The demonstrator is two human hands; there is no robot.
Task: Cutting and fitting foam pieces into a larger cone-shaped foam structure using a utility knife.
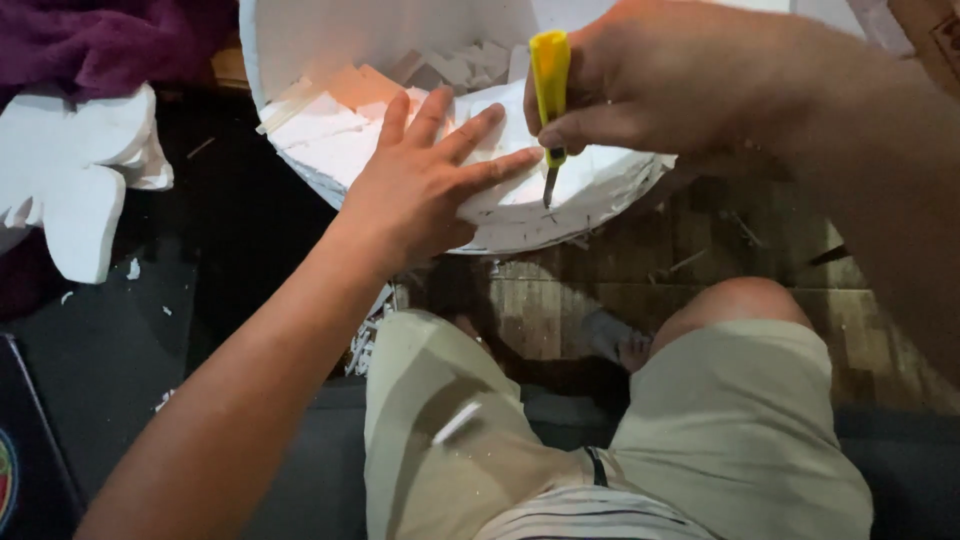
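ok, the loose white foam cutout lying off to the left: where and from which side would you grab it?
Probably by its lower lobe, coming from the right. The white foam cutout lies flat on the dark surface, and that lobe juts out narrow, with bare surface on both flanks for fingers. The upper part looks too broad to pinch. The left hand lies flat on the round foam piece, nearest.

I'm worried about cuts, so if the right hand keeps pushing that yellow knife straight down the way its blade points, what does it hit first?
The right hand points the yellow knife down into the white foam piece; the foam comes first. The left hand lies beside it.
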